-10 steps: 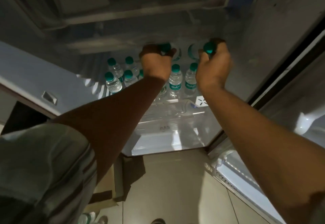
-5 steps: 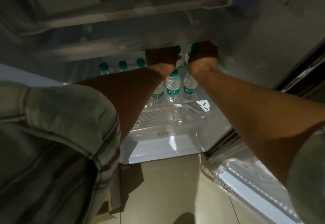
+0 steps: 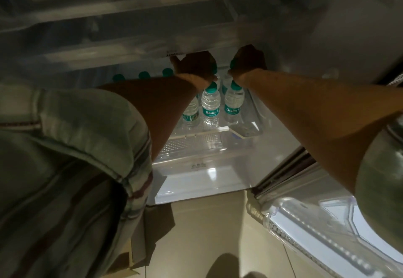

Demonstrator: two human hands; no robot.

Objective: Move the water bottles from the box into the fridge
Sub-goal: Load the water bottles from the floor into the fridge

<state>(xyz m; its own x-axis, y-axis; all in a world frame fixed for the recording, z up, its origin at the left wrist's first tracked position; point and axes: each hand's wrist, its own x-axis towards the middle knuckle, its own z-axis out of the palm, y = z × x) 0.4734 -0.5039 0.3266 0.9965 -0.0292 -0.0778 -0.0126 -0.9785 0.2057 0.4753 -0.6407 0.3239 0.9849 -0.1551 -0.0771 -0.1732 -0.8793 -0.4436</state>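
**Both hands in the fridge, each on a bottle**

The left hand [image 3: 194, 65] and the right hand [image 3: 249, 59] reach side by side, a little apart, into the open fridge [image 3: 327, 38], close under an upper shelf [image 3: 130, 46]. Each hand has its fingers curled down over the top of a water bottle. Of the left bottle [image 3: 214, 68] and the right bottle [image 3: 232, 65] only a sliver of teal cap shows past the knuckles; the light is too dim to show whether they stand on the shelf. Just below the hands three Bisleri bottles [image 3: 210, 107] stand upright in a row on the glass shelf [image 3: 205, 129], the leftmost half hidden by the left forearm. Three more teal caps [image 3: 144, 75] line up further left. Under the shelf sits a clear crisper drawer [image 3: 192, 147]. The fridge door [image 3: 327, 240] hangs open at the right, and a cardboard box [image 3: 160, 223] stands on the floor at the lower left
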